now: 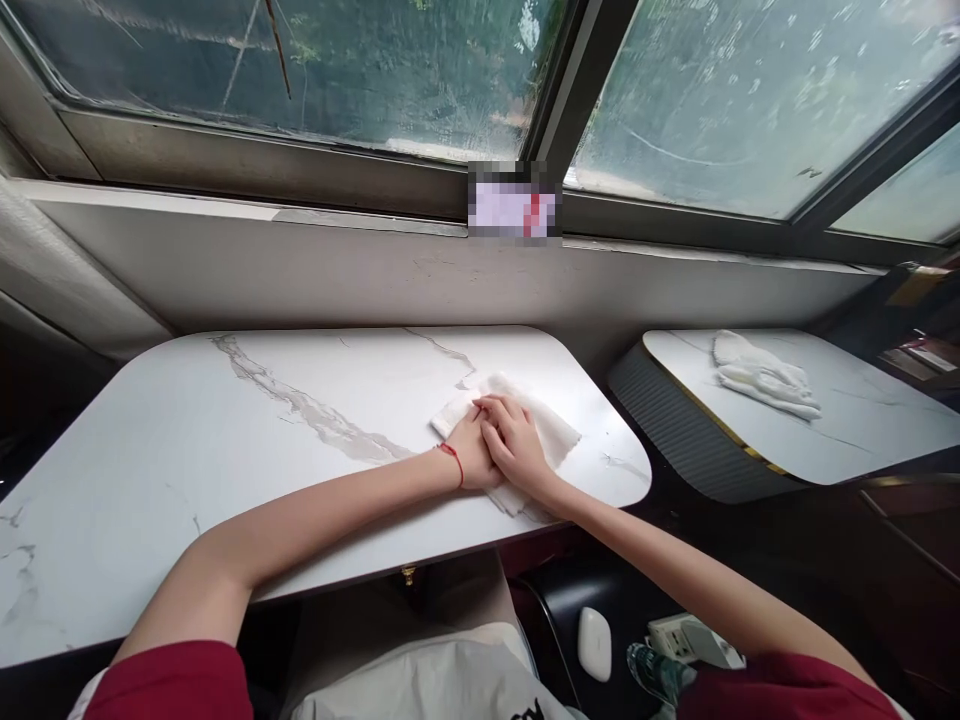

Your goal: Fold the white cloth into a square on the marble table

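Observation:
A white cloth (553, 432) lies spread on the right part of a white marble table (225, 440). Both my hands rest on it, side by side. My left hand (471, 450), with a red string at the wrist, lies flat with its fingers stretched out on the cloth's left part. My right hand (516, 445) lies flat next to it, partly over it, fingers extended and pressed down on the cloth. Neither hand grips anything.
A second marble table (862, 430) stands at the right with another crumpled white cloth (761, 378) on it. A window sill and wet window panes (420, 70) run behind. Below the table are a white bag (420, 680) and a small white device (594, 643).

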Tool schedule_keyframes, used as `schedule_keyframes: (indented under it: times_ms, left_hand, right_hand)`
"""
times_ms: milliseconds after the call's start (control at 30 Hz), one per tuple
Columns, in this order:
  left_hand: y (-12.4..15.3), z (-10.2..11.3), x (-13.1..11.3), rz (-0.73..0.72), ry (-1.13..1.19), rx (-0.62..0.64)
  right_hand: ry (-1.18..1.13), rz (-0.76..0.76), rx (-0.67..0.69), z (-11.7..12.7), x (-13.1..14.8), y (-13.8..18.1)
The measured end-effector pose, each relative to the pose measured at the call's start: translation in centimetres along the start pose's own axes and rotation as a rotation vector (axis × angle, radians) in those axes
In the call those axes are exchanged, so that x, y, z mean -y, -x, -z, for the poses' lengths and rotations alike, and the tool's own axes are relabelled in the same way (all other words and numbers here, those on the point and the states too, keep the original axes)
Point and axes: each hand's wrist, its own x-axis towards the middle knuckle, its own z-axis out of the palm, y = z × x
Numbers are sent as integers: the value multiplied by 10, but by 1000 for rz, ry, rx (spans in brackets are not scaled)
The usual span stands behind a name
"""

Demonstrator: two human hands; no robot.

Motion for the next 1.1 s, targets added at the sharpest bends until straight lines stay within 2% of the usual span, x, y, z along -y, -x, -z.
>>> schedule_keyframes:
  times_ms: [67,167,233,333,400,533,833,933,1100]
  left_hand:
    - [15,-3,-21,-14,3,-5]
    - [33,-10,-43,38,-46,-11]
    - [43,-13,-48,84,-73,-2]
    - [56,-11,-40,116,-29,-21]
    - [63,-8,-27,106,25,-46]
    - [64,-3,6,92,82,-69]
    - [31,1,97,251,64,-154]
    - [26,2,130,253,48,-187]
    - [26,10,173,297,-29,-166]
  right_hand:
    - [-16,24,24,4,12,22]
    - [-30,102,77,8,21,40]
    - [-21,196,153,10,22,42]
    - [7,392,313,14,17,35]
    - [35,471,372,15,14,27]
    - [58,488,356,4,7,3]
    - [-74,534,271,-50,-24,-101]
    - [-103,546,250,-68,-28,-133]
    - [-93,556,241,-98,-28,-176]
